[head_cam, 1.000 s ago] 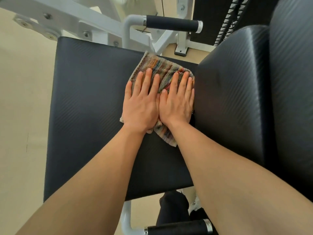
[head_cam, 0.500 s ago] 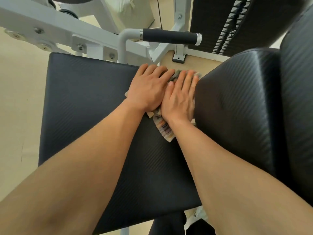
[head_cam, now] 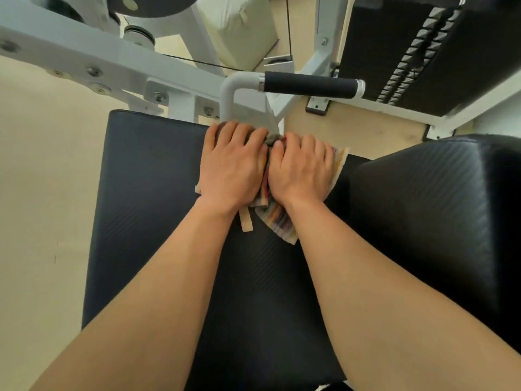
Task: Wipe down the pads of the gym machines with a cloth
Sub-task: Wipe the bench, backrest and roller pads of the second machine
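Note:
A black seat pad (head_cam: 146, 210) of a gym machine fills the middle of the view. A striped multicoloured cloth (head_cam: 277, 221) lies bunched at the pad's far edge. My left hand (head_cam: 232, 167) and my right hand (head_cam: 301, 170) sit side by side on top of it, fingers curled over the far edge and gripping the cloth. Most of the cloth is hidden under my hands; a corner and a tan tag stick out toward me. A black back pad (head_cam: 428, 210) rises on the right.
A white steel frame (head_cam: 93, 57) with bolts crosses behind the seat. A white bar with a black foam handle (head_cam: 307, 86) juts out just beyond my fingers. A black weight stack (head_cam: 417, 52) stands at the top right. Beige floor (head_cam: 42, 193) lies to the left.
Both hands pushed the cloth away from me to the seat pad's far edge. My fingers went from flat to curled over that edge, and the cloth bunched up.

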Tool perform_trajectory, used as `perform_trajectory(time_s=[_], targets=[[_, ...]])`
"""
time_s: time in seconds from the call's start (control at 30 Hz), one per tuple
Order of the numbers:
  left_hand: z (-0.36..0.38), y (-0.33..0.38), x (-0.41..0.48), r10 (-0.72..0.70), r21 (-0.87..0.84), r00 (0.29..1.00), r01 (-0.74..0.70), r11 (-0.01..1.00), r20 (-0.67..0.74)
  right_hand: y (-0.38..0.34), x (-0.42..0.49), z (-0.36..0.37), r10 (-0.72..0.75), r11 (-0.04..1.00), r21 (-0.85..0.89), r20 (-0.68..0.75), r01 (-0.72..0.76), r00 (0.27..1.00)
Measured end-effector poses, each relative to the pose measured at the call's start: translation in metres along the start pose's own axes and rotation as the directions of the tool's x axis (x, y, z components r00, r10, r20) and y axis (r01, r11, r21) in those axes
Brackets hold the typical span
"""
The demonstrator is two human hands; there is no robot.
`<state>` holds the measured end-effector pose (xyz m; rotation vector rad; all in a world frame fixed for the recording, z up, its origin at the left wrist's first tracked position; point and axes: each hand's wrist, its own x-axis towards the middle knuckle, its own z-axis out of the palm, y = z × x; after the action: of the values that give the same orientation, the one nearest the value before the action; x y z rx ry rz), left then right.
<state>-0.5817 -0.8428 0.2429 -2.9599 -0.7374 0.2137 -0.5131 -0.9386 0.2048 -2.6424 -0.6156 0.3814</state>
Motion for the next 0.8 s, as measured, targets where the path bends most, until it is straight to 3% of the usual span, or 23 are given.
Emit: perform_trajectory(time_s=[0.1, 0.27, 0.37, 0.5, 0.67, 0.8], targets=[[-0.006, -0.009, 0.013, 0.022, -0.023, 1.000, -0.022, 1.000, -0.005, -0.011, 0.001, -0.004, 0.054, 0.999, 0.004, -0.020, -0.054, 0.998], [-0.013, -0.038, -0.006, -0.090, -0.038, 0.988, 0.086, 0.996, -0.126, -0.026, 0.002, -0.006, -0.225, 0.971, 0.107, 0.105, 0.213, 0.969], [-0.015, -0.041, 0.000, -0.135, -0.013, 0.984, 0.135, 0.991, -0.114, -0.037, 0.011, -0.007, -0.295, 0.940, 0.214, 0.120, 0.265, 0.948], [-0.012, -0.022, 0.022, -0.105, 0.031, 0.994, 0.107, 0.994, -0.036, -0.026, 0.009, -0.005, -0.145, 0.959, 0.241, -0.026, 0.147, 0.989], [-0.017, -0.012, 0.031, 0.117, -0.061, 0.993, -0.116, 0.991, 0.009, -0.014, 0.021, -0.007, 0.122, 0.968, 0.217, 0.043, -0.128, 0.992], [-0.026, -0.004, 0.037, 0.165, -0.097, 0.979, -0.153, 0.983, 0.121, -0.010, 0.029, -0.012, 0.236, 0.932, 0.265, 0.070, -0.246, 0.969]])
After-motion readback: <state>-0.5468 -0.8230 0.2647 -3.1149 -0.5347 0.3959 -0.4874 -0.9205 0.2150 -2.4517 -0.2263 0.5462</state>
